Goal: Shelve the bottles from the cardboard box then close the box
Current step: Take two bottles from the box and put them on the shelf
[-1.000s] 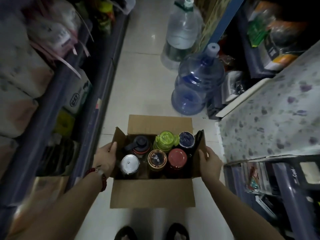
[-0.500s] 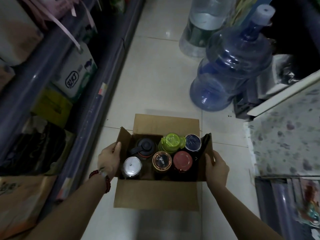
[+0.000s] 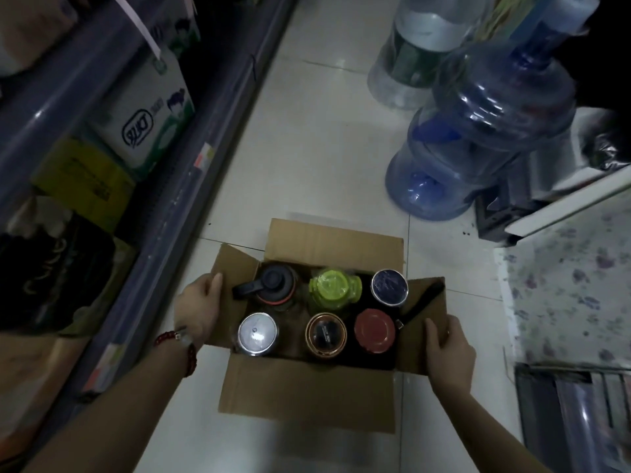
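Note:
An open cardboard box [image 3: 307, 394] hangs low over the tiled floor, all its flaps spread outward. Several bottles stand upright inside: a black-lidded one with a handle [image 3: 273, 285], a lime-green one [image 3: 333, 288], a dark blue-capped one [image 3: 389, 286], a silver-lidded one [image 3: 256, 333], a brown-rimmed one [image 3: 326, 334] and a red-lidded one [image 3: 374, 329]. My left hand [image 3: 198, 308] grips the box's left side below its flap. My right hand [image 3: 447, 353] grips the right side flap. A black strap lies against the right flap.
Shelving [image 3: 153, 233] with packaged goods runs along the left of the aisle. Two big water jugs, blue [image 3: 478, 131] and clear [image 3: 420, 52], stand on the floor ahead to the right. A speckled counter [image 3: 566, 295] and lower racks crowd the right side.
The view has tilted down and forward, so the box and floor look nearer and larger. Both hands keep the same grip on the box's sides.

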Demonstrator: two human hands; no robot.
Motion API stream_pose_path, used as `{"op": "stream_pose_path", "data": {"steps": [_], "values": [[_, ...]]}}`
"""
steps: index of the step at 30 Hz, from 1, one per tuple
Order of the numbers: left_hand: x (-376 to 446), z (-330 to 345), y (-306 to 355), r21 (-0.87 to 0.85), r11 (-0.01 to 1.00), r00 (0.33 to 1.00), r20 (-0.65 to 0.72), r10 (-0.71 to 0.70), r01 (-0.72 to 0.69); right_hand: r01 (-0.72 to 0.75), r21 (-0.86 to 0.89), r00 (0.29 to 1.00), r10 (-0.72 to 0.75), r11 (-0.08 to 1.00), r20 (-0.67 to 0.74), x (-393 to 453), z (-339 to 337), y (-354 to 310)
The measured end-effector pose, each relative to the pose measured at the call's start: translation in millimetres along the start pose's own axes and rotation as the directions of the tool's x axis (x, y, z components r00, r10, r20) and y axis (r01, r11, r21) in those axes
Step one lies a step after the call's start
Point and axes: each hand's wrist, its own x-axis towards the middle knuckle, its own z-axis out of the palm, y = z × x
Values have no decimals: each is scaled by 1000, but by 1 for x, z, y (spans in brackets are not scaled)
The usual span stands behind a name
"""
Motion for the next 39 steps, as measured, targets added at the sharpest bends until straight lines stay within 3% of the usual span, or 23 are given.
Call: {"op": "stream_pose_path", "data": {"steps": [8,10,12,15,17,20,22,25,29,35,39], "values": [[17,2,-2,115,991,995,-61,74,-67,-118,-141,992,122,983,20,4,0,12],[10,1,14,127,976,976,-101,193,-179,-77,-247,993,53,966,-103,0,-2,-3],[-2,-1,35,97,938,938,-69,339,-332,72,-281,978,-123,957,-167,-10,-8,-27],[-18,1,52,30,851,849,102,519,-524,293,-39,956,-293,955,-8,-37,-7,-61],[-21,9,52,86,794,792,200,578,-601,304,178,929,-333,936,164,-65,3,-76],[-21,25,43,48,803,782,271,562,-594,310,334,874,-405,890,269,-94,36,-75],[-17,35,37,-16,834,801,267,536,-552,266,360,877,-380,894,296,-101,58,-69],[-4,40,30,-84,854,807,290,515,-514,226,348,907,-327,910,267,-98,79,-65],[12,40,28,-95,831,766,343,544,-548,237,307,921,-314,922,232,-90,96,-60],[22,45,25,-252,864,804,324,499,-435,230,270,951,-275,935,140,-85,112,-58],[19,39,29,-221,878,814,331,477,-425,232,252,950,-275,939,149,-83,102,-64]]}}
